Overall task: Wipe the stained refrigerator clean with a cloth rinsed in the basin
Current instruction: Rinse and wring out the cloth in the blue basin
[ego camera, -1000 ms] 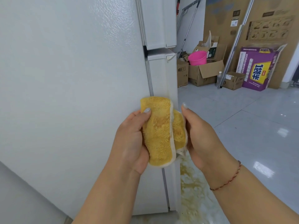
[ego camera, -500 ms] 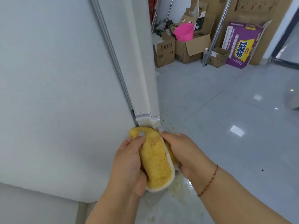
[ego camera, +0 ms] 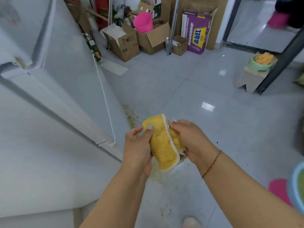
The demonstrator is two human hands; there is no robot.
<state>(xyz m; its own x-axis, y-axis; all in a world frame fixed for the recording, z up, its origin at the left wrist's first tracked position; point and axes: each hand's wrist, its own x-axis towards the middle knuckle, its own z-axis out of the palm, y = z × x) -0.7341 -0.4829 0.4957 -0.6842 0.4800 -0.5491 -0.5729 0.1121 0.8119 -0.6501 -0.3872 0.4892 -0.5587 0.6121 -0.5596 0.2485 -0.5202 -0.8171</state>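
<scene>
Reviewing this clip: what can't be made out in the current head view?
- Basin: cut off by the right edge; contents unseen.
- Refrigerator: motion-blurred and partly out of frame, so remaining stains can't be judged.
- Cloth: far side hidden by the left hand and right hand gripping it.
- Print on the purple box: too blurred to read.

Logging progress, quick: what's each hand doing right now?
Left hand: grips the yellow cloth.
Right hand: grips the same cloth.
</scene>
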